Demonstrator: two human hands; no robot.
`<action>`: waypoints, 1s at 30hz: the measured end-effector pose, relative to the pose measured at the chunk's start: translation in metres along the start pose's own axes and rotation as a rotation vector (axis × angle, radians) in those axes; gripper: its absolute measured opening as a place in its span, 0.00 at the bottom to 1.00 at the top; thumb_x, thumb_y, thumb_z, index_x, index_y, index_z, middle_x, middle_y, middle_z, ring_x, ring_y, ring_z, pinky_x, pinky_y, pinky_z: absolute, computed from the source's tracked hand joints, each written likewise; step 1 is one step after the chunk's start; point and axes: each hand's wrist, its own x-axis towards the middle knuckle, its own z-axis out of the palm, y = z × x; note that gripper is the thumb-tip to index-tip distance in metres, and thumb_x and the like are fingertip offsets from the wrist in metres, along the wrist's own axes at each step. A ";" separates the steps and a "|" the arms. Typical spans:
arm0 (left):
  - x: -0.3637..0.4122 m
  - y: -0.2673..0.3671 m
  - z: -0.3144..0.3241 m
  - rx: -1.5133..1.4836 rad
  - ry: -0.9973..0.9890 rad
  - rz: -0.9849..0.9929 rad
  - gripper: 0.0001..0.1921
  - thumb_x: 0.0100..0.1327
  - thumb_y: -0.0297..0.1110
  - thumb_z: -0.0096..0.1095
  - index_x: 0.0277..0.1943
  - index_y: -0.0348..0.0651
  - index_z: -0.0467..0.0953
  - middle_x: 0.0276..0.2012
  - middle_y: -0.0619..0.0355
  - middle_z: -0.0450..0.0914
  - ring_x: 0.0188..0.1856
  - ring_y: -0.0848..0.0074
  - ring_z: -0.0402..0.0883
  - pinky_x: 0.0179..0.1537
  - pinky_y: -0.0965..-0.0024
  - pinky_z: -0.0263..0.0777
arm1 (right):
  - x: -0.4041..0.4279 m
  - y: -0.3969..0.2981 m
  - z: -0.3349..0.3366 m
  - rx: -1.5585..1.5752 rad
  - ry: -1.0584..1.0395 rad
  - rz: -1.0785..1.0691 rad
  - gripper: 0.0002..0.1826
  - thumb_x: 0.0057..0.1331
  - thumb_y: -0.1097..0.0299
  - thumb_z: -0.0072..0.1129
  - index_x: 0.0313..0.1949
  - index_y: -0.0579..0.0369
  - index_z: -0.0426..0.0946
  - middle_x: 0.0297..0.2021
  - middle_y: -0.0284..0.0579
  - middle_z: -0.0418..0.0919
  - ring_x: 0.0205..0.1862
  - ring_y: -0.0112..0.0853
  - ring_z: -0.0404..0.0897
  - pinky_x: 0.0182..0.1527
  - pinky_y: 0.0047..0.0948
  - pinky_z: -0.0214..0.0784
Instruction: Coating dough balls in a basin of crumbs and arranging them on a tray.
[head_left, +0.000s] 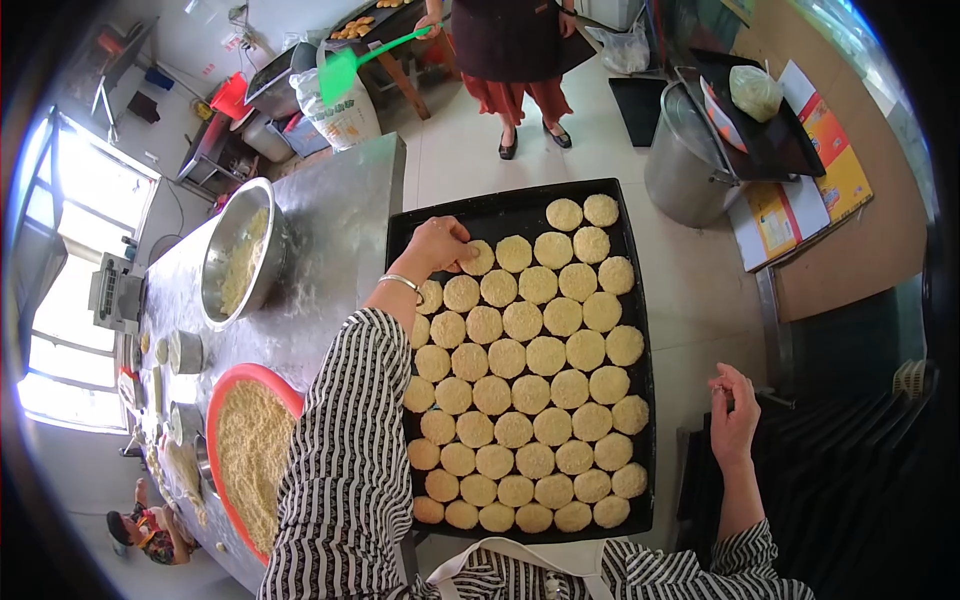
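Note:
My left hand (441, 244), with a bracelet at the wrist, pinches the edge of a flat, crumb-coated dough round (478, 257) at the far left of the coated ones. This round lies at the end of a row on a large black baking tray (517, 217). Rows of similar pale rounds (546, 355) cover most of the tray. Only two rounds (582, 213) sit in the farthest row, at its right end. Off to the tray's right, my right hand (735, 412) hangs in the air, holding nothing, its fingers loosely bent and apart.
On the steel table (337, 195) at left stand a red basin (255, 450) of crumbs and a steel bowl (244, 255). A person (514, 45) ahead holds a green dustpan-like tool (341, 73). A lidded metal drum (686, 161) and a dark rack (832, 450) stand at right.

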 end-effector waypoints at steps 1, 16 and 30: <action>0.002 -0.003 0.000 -0.002 0.005 0.003 0.16 0.56 0.34 0.78 0.43 0.33 0.81 0.37 0.55 0.86 0.31 0.75 0.87 0.34 0.73 0.83 | -0.003 0.003 -0.001 0.000 0.003 -0.005 0.19 0.65 0.85 0.54 0.56 0.60 0.77 0.37 0.46 0.83 0.40 0.37 0.80 0.49 0.34 0.73; -0.049 0.002 -0.048 0.271 0.348 0.174 0.15 0.60 0.45 0.70 0.44 0.47 0.85 0.42 0.52 0.88 0.47 0.61 0.86 0.52 0.61 0.77 | -0.017 -0.027 -0.026 0.015 0.053 -0.058 0.18 0.69 0.82 0.53 0.58 0.58 0.76 0.39 0.43 0.82 0.40 0.31 0.80 0.45 0.29 0.74; -0.582 -0.148 -0.092 -0.571 0.855 0.359 0.13 0.72 0.35 0.63 0.52 0.37 0.79 0.42 0.62 0.84 0.41 0.83 0.81 0.42 0.77 0.76 | -0.086 -0.268 0.091 0.458 -0.476 -0.556 0.20 0.72 0.76 0.52 0.63 0.60 0.73 0.43 0.40 0.80 0.47 0.26 0.78 0.54 0.27 0.70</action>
